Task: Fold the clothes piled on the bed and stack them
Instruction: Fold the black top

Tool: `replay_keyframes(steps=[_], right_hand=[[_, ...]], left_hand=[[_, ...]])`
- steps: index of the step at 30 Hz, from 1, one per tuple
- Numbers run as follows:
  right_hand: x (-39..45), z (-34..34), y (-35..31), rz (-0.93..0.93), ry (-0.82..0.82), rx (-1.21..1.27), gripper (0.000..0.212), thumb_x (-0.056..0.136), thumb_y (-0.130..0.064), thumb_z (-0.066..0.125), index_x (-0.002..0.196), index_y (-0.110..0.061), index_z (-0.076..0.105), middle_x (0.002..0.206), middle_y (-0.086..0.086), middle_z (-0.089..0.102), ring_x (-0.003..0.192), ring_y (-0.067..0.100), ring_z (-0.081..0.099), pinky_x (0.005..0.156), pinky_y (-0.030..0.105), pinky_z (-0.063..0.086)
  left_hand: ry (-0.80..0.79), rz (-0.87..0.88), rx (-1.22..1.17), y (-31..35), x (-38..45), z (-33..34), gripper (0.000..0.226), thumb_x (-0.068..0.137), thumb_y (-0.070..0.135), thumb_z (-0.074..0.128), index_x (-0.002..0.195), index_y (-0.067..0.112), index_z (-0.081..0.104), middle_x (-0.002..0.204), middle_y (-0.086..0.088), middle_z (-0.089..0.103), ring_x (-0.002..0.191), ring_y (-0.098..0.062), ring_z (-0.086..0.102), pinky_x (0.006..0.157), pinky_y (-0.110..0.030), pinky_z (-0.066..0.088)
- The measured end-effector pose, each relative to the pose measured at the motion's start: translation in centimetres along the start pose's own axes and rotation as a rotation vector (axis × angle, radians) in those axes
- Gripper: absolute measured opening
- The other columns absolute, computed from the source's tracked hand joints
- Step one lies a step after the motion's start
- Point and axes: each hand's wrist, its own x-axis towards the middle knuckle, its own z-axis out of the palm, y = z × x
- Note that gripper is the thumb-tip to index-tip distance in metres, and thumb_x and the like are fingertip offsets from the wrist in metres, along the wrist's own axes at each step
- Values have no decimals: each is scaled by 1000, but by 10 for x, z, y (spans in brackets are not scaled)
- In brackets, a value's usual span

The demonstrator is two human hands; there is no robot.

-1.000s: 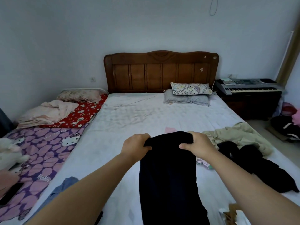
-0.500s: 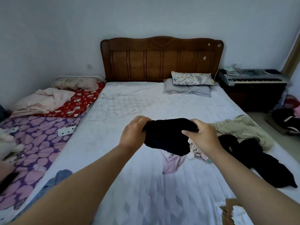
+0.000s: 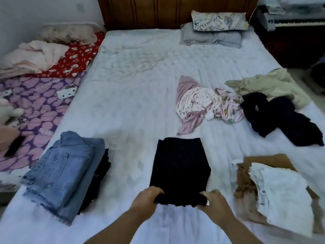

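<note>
A folded black garment lies flat on the white bed in front of me. My left hand grips its near left corner and my right hand grips its near right corner. To the left sits a stack with a folded denim piece on top of dark clothes. Unfolded clothes lie further right: a pink and white bundle, a beige garment and a dark garment.
A brown and white folded pile sits at the near right. Two pillows lie by the wooden headboard. A second bed with purple and red covers adjoins on the left; a black phone lies on it. A keyboard stands at the far right.
I held the black garment up in the air with both hands; now it lies folded flat on the bed. My head has tilted down, bringing the stacks into view.
</note>
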Motion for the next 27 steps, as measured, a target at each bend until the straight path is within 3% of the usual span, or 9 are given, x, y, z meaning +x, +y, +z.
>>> replay_keyframes(steps=[2, 5, 9, 14, 18, 20, 23, 25, 27], right_hand=[[-11, 26, 11, -12, -13, -30, 19, 79, -28, 66, 93, -14, 66, 88, 2, 64, 90, 15, 56, 79, 7, 37], [-25, 57, 27, -19, -132, 19, 8, 87, -20, 58, 95, -18, 56, 89, 1, 64, 86, 15, 59, 91, 23, 37], [-33, 73, 39, 85, -273, 122, 24, 95, -14, 52, 104, -34, 43, 99, 0, 67, 88, 13, 63, 77, 23, 47], [-25, 78, 44, 141, -182, 170, 24, 98, -26, 47, 114, -39, 33, 87, -2, 66, 77, 10, 64, 68, 24, 49], [-4, 81, 48, 173, -55, 260, 14, 97, -31, 48, 105, -24, 39, 78, -9, 58, 69, 5, 60, 59, 18, 46], [7, 84, 55, 242, 14, 253, 18, 95, -34, 52, 99, -19, 43, 74, -5, 56, 65, 7, 57, 56, 18, 42], [18, 98, 66, 279, 150, 72, 46, 90, -34, 61, 128, -12, 45, 112, 3, 60, 101, 18, 60, 83, 27, 49], [19, 110, 69, 139, 241, -137, 63, 84, -31, 69, 137, -11, 43, 130, 8, 52, 118, 26, 53, 96, 35, 46], [21, 123, 71, -67, 257, -335, 73, 72, -35, 78, 134, -14, 48, 134, 11, 53, 122, 31, 51, 96, 41, 46]], left_hand=[[-78, -41, 9, -13, -14, 26, 31, 87, 7, 47, 108, 25, 62, 107, 5, 62, 96, -12, 59, 76, -15, 40], [-146, -105, -63, -28, -31, 51, 25, 89, 12, 54, 112, 20, 58, 102, 2, 64, 92, -15, 59, 75, -20, 45], [-246, -137, -198, -40, -41, 67, 19, 90, 18, 56, 106, 23, 46, 94, -5, 68, 83, -19, 65, 78, -37, 54], [-226, -136, -189, -41, -34, 77, 16, 99, 22, 43, 112, 25, 34, 80, 4, 57, 65, -8, 55, 56, -19, 44], [-129, -187, -185, -43, -10, 80, 32, 98, 30, 46, 127, 26, 35, 89, 7, 56, 71, -9, 53, 60, -15, 39], [-92, -203, -140, -45, 1, 80, 44, 96, 36, 50, 135, 30, 33, 103, 5, 58, 82, -14, 57, 69, -20, 42], [-71, -204, 25, -55, 14, 91, 67, 93, 39, 55, 148, 29, 18, 145, 4, 36, 123, -17, 47, 95, -29, 43], [-71, -192, 184, -61, 16, 101, 73, 93, 37, 54, 151, 25, 12, 156, 2, 16, 139, -19, 27, 110, -31, 30], [-32, -69, 269, -68, 13, 116, 69, 91, 37, 55, 150, 22, 22, 158, -1, 16, 142, -22, 23, 114, -34, 26]])
